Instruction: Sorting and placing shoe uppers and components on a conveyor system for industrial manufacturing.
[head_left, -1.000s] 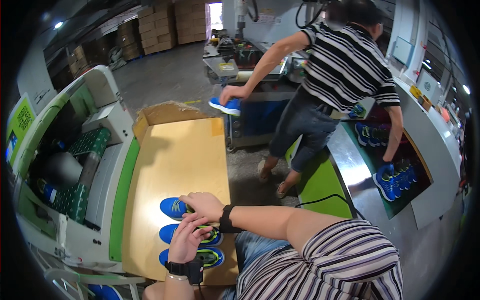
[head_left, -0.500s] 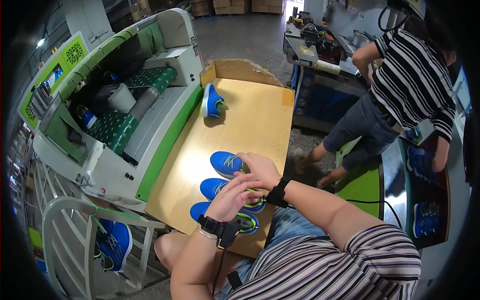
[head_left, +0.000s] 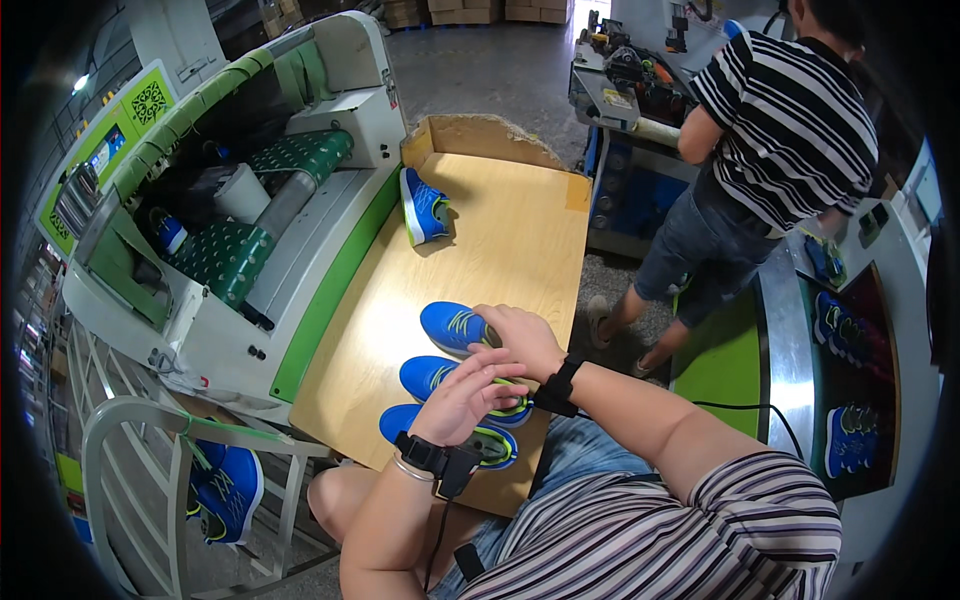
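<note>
Three blue sneakers with lime-green laces and trim lie in a row on the wooden tabletop: the far sneaker, the middle sneaker and the near sneaker. My right hand rests at the heel of the far one, fingers loosely stretched and partly covered by my other hand. Over the middle and near sneakers lies my left hand, palm partly turned up, fingers extended and apart, touching or close to my right fingers. Neither hand visibly grips anything. Another blue sneaker stands at the table's far left.
A machine with a green dotted conveyor belt borders the wooden table on the left. Blue shoes hang by a metal rack. A co-worker in a striped shirt stands at right, near a shelf of blue shoes.
The co-worker has straightened and turned toward the bench, drawing an arm back from the shoe shelf. The far-left sneaker looks slightly turned. My hands have hardly moved.
</note>
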